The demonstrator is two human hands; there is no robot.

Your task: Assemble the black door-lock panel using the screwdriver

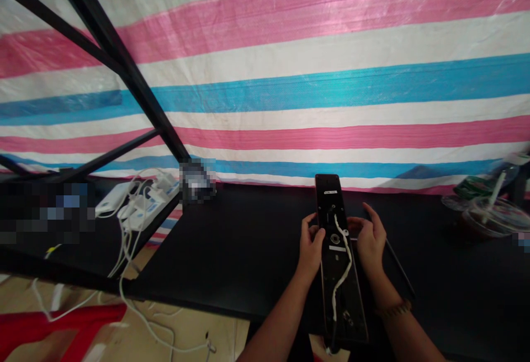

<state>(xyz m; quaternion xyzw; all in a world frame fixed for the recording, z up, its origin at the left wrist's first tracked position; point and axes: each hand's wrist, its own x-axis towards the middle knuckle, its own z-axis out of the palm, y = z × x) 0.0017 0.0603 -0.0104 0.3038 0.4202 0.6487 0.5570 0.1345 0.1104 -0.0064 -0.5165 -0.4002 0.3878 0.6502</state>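
Pink, white and blue striped sheeting hangs behind a black table. Toward five o'clock, a long black panel with a white cable along it is between two bare hands. The left hand is curled on its left edge, thumb on the face; the right hand is half open, forefinger raised, its hold unclear. At three o'clock, a blurred container is cut off; near nine, pixelation hides something
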